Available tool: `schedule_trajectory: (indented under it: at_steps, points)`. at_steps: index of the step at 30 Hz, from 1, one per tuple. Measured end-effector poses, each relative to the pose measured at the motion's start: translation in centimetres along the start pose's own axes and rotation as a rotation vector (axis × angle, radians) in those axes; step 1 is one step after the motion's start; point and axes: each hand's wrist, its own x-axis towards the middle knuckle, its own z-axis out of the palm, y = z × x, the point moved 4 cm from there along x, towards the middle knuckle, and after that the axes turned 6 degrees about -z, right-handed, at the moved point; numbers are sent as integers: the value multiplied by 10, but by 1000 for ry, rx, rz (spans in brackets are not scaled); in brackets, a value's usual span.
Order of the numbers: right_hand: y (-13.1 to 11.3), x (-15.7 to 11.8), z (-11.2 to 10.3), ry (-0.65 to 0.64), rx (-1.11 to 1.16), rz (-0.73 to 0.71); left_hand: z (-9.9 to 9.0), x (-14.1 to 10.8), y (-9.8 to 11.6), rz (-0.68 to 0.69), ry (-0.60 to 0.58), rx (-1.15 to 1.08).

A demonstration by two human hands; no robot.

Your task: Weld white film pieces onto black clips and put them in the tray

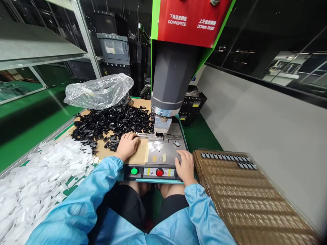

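My left hand (127, 145) rests at the left of the machine base, its fingertips at the left end of a metal fixture bar (145, 135); whether they grip anything is too small to tell. My right hand (185, 164) lies on the base's right edge, fingers apart and holding nothing. Between the hands, a black part sits in the fixture (158, 136) under the metal press head (162, 124). Several white pieces (156, 146) lie on the grey base plate (167, 151), with a small grey part (176, 144) near my right hand.
Black parts (120, 119) are heaped behind my left hand, beside a clear plastic bag (99, 91). White pieces (48, 177) cover the left side. A brown tray (237, 187) with some grey parts stands right. Green (134, 170) and red (159, 172) buttons face me.
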Motion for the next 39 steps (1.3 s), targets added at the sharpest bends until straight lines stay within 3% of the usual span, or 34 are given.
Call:
schedule_trajectory:
  at_steps: [5,11,15,22,31,39]
  points:
    - [19,-29,-21,-84,-20,31,-20,-9,3,-28,32,-45]
    - [31,-56,-25,-293,-16,7,-37,-76,25,224,-275,-97]
    - [34,-62,-20,-304,-30,19,-34,-101,24,188,-305,-69]
    - [34,-60,-18,-291,-68,23,-20,-99,24,123,-339,-12]
    - [21,-60,-12,-251,-112,56,-15,-106,39,46,-247,-11]
    - [9,-62,-1,-214,-163,105,-13,-106,38,12,-244,-35]
